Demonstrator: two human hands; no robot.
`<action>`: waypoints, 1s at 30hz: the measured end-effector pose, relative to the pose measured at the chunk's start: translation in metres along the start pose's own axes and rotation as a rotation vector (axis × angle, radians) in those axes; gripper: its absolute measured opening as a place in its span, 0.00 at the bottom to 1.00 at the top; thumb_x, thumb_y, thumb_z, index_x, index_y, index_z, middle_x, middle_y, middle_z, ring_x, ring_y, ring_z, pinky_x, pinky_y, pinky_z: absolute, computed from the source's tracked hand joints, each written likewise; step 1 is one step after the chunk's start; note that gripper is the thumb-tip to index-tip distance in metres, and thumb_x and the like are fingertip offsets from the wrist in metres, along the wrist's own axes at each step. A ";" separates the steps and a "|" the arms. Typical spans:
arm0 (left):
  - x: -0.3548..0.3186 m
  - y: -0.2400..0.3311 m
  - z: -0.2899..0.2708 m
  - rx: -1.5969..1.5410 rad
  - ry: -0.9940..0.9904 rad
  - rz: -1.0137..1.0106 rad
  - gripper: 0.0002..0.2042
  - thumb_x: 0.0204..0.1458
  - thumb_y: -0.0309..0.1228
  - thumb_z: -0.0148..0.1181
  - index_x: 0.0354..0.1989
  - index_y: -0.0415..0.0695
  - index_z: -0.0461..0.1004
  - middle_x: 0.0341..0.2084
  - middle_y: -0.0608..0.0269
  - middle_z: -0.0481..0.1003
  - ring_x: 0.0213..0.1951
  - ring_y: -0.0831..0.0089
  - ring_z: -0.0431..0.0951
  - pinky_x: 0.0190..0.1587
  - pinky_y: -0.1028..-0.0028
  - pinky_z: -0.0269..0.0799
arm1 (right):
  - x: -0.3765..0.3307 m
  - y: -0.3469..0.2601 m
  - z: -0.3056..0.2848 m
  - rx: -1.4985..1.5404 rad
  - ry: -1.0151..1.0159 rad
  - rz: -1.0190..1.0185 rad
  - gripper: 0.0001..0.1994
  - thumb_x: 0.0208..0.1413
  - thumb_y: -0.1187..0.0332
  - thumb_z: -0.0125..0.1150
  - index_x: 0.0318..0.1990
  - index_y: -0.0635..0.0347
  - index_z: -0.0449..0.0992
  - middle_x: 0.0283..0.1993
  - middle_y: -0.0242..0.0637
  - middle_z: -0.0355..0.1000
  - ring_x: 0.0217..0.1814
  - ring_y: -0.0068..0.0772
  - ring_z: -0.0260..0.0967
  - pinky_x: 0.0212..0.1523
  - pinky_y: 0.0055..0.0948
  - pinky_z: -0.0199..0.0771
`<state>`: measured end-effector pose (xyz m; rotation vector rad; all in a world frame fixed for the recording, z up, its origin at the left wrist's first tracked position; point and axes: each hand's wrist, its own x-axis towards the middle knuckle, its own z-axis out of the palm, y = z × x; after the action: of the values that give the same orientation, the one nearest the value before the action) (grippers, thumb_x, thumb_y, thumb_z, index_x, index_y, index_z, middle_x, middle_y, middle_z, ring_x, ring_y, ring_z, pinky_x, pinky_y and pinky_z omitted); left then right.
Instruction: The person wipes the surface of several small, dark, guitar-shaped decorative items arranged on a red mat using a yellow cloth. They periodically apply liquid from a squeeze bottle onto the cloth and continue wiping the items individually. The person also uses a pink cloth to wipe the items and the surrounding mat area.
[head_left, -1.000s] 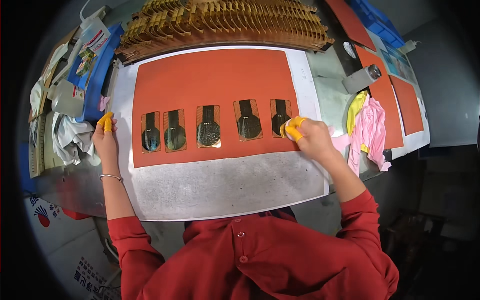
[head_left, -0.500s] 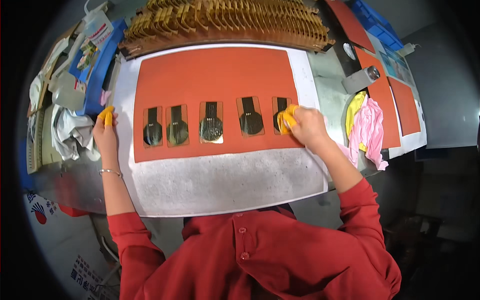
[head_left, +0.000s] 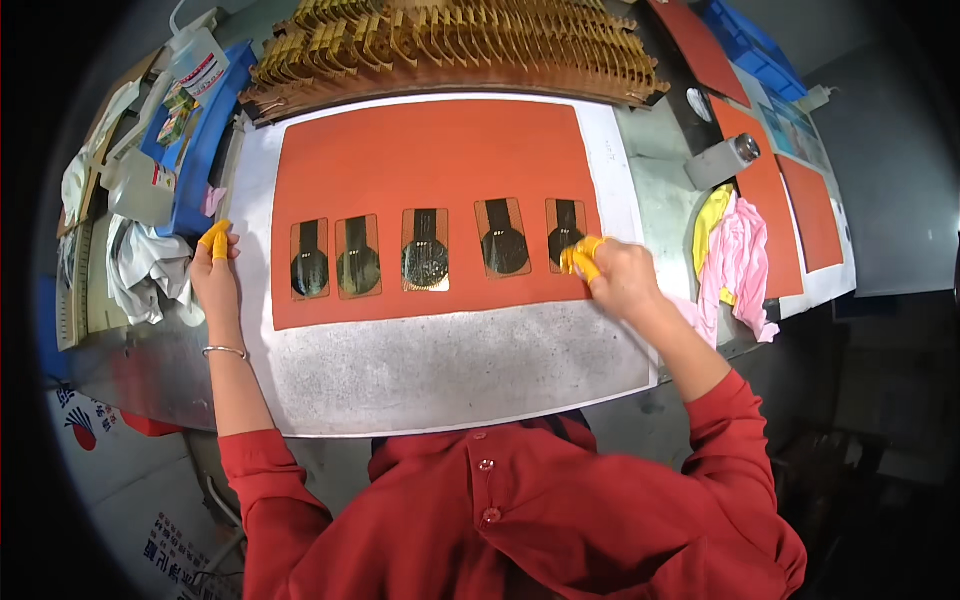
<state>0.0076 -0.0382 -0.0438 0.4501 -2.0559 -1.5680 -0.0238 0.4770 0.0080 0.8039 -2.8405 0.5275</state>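
Observation:
Several thin flat panels, each with a black disc and a black strip above it, lie spaced in a row on an orange-red mat (head_left: 430, 150). At the right end of the row, my right hand (head_left: 625, 280), with yellow finger covers, is closed at the lower right corner of the last panel (head_left: 562, 218). Its fingertips hide that corner, so whether they grip it cannot be made out. My left hand (head_left: 215, 275), also in yellow finger covers, rests left of the mat with thumb and forefinger drawn together and nothing visible in them. The leftmost panel (head_left: 310, 270) is nearest to it.
A long rack of upright brown slats (head_left: 450, 50) spans the far side. Left are a blue tray (head_left: 205, 150), plastic bottles and a white cloth (head_left: 150, 265). On the right are a grey bottle (head_left: 722, 160), pink cloth (head_left: 738, 250) and more orange-red sheets (head_left: 810, 210).
My right hand has drawn slightly right and down, uncovering more of the last panel. My left hand stays in place. The whole view has shifted a little.

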 end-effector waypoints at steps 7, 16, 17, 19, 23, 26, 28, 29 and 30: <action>-0.002 -0.003 0.001 -0.007 -0.001 -0.006 0.12 0.56 0.22 0.44 0.45 0.34 0.70 0.30 0.65 0.72 0.28 0.83 0.65 0.34 0.85 0.62 | 0.013 0.006 -0.006 -0.004 -0.065 0.011 0.06 0.40 0.70 0.58 0.27 0.61 0.72 0.24 0.44 0.69 0.26 0.48 0.68 0.27 0.42 0.68; -0.004 0.000 0.001 0.018 0.003 0.031 0.11 0.56 0.23 0.45 0.45 0.34 0.70 0.30 0.65 0.72 0.28 0.83 0.66 0.34 0.84 0.63 | 0.030 0.015 0.000 -0.035 -0.031 -0.015 0.03 0.41 0.73 0.54 0.22 0.63 0.70 0.25 0.45 0.70 0.25 0.49 0.68 0.28 0.42 0.68; -0.002 -0.001 0.001 0.008 0.005 0.028 0.11 0.56 0.23 0.45 0.45 0.34 0.70 0.30 0.65 0.72 0.28 0.83 0.66 0.34 0.84 0.62 | 0.030 0.017 0.001 -0.045 -0.040 -0.022 0.03 0.41 0.73 0.54 0.22 0.63 0.70 0.25 0.45 0.70 0.25 0.50 0.68 0.28 0.42 0.68; -0.003 0.003 0.004 -0.010 0.006 0.013 0.11 0.56 0.23 0.45 0.44 0.35 0.71 0.29 0.65 0.72 0.27 0.84 0.66 0.33 0.85 0.62 | 0.033 0.023 0.004 -0.071 -0.034 -0.005 0.04 0.43 0.72 0.54 0.23 0.63 0.71 0.26 0.45 0.71 0.25 0.50 0.68 0.28 0.43 0.68; -0.004 0.013 0.010 0.088 0.011 0.012 0.11 0.56 0.24 0.45 0.44 0.35 0.71 0.28 0.67 0.72 0.27 0.84 0.65 0.32 0.85 0.61 | 0.045 0.020 -0.004 -0.044 -0.046 0.049 0.06 0.45 0.69 0.55 0.25 0.61 0.72 0.25 0.46 0.70 0.26 0.50 0.69 0.28 0.43 0.68; -0.004 0.002 0.002 0.008 0.016 0.000 0.11 0.57 0.24 0.45 0.44 0.35 0.71 0.28 0.67 0.72 0.27 0.84 0.65 0.32 0.85 0.61 | 0.029 0.017 -0.004 -0.021 -0.087 -0.003 0.07 0.47 0.66 0.57 0.27 0.60 0.73 0.23 0.45 0.69 0.25 0.49 0.69 0.27 0.41 0.69; -0.002 0.000 0.000 0.010 0.000 -0.012 0.11 0.56 0.24 0.45 0.45 0.35 0.71 0.29 0.68 0.72 0.27 0.84 0.65 0.32 0.85 0.61 | 0.023 0.016 -0.003 -0.019 -0.075 -0.006 0.06 0.48 0.66 0.56 0.28 0.60 0.73 0.24 0.45 0.70 0.25 0.50 0.69 0.27 0.41 0.69; -0.001 0.000 0.002 0.021 -0.001 -0.006 0.11 0.56 0.24 0.45 0.45 0.35 0.71 0.29 0.68 0.72 0.27 0.84 0.64 0.32 0.86 0.61 | 0.025 0.017 -0.001 -0.041 -0.080 0.013 0.06 0.48 0.67 0.55 0.29 0.60 0.73 0.25 0.45 0.70 0.25 0.50 0.69 0.27 0.41 0.69; 0.000 -0.001 0.003 0.032 -0.003 0.001 0.11 0.57 0.24 0.45 0.45 0.35 0.71 0.29 0.68 0.72 0.27 0.84 0.64 0.32 0.86 0.61 | 0.029 0.019 0.001 -0.053 -0.069 0.010 0.06 0.46 0.68 0.55 0.27 0.60 0.72 0.24 0.45 0.70 0.25 0.50 0.69 0.27 0.42 0.69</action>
<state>0.0058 -0.0357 -0.0452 0.4589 -2.0858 -1.5382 -0.0585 0.4782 0.0085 0.8141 -2.9098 0.4312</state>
